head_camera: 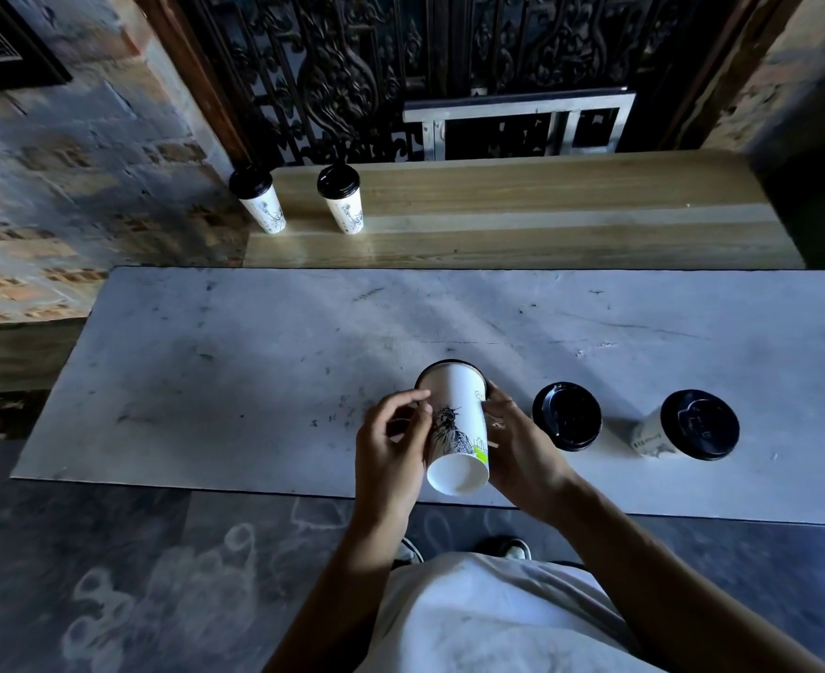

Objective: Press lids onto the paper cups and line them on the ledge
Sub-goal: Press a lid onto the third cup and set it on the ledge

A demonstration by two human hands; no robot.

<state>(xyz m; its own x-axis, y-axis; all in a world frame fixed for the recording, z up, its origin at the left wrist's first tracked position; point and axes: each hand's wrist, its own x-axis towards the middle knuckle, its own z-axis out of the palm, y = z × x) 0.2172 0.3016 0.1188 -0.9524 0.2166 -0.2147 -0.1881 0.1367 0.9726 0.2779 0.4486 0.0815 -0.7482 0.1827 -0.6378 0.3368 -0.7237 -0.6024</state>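
Two lidded cups (262,199) (343,197) already stand at the ledge's (546,206) left end. Near the tabletop's (206,381) front edge, the left hand (391,449) curls its fingers against the left wall of a paper cup (456,429). The cup is tipped with its base toward the person and a black lid (449,364) at its far rim. The right hand (517,444) wraps the right wall, so the cup sits between both grips. It looks light, thin-walled and crushable; the stiffer rim is probably the better hold. Further right are a lid stack (567,416) and a lidded cup (687,427) on its side.
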